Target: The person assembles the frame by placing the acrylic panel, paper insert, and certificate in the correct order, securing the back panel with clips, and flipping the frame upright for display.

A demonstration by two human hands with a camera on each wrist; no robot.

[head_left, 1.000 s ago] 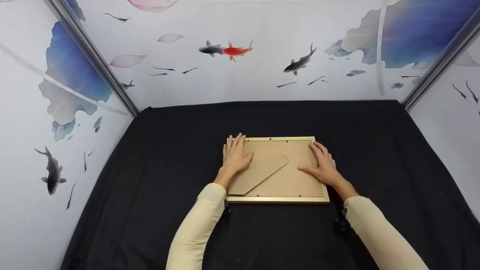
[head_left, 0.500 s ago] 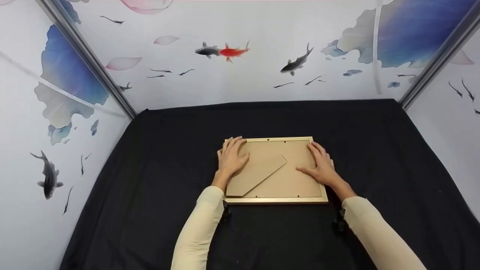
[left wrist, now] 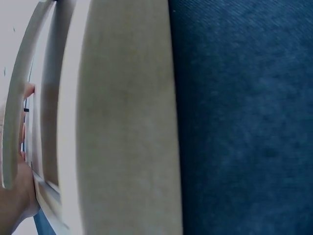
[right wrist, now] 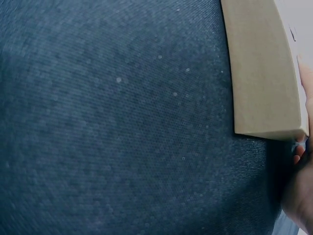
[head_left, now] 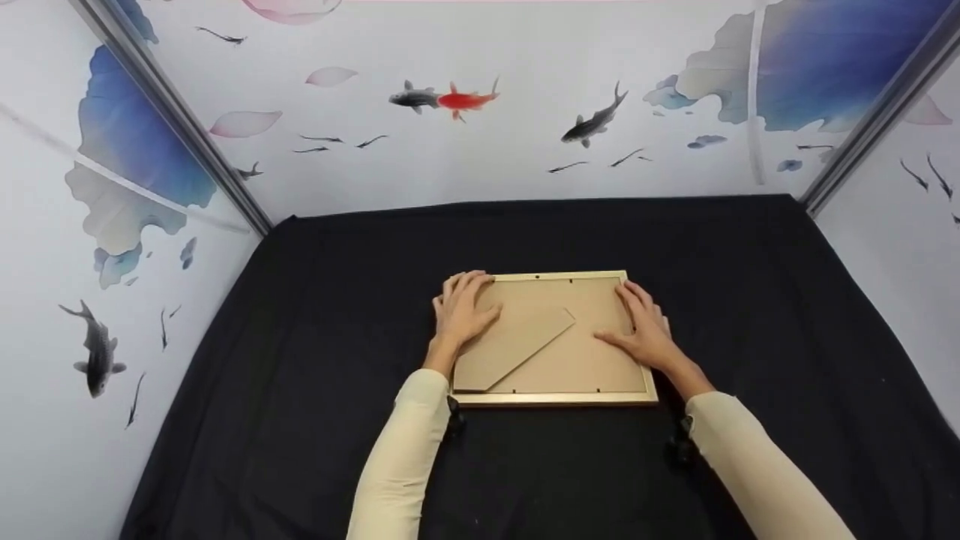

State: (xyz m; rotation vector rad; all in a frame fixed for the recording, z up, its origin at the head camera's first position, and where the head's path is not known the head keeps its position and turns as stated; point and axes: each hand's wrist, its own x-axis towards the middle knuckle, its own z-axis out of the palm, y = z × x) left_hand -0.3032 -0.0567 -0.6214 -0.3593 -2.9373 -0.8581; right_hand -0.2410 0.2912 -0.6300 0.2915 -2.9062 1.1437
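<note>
A gold picture frame (head_left: 555,399) lies face down on the black cloth, its tan backing board (head_left: 581,367) upward. The angled stand leg (head_left: 517,341) lies flat against that board. My left hand (head_left: 461,315) grips the left side near the far corner, fingers bent over the edge and thumb on the board. On the opposite side my right hand (head_left: 645,334) holds the right edge, its thumb stretched inward across the board. In the left wrist view the frame's side wall (left wrist: 127,122) fills the middle; a corner of the frame (right wrist: 266,73) shows in the right wrist view.
Black cloth (head_left: 300,360) covers the table around the frame. White panels with painted fish (head_left: 592,124) stand at the back and both sides, joined by grey metal posts (head_left: 180,120). Small dark tabs dot the frame's inner rim.
My left hand has slid outward and toward me a little, its fingers now more bent over the left edge. The right hand and the frame stay nearly the same; the view shifts slightly.
</note>
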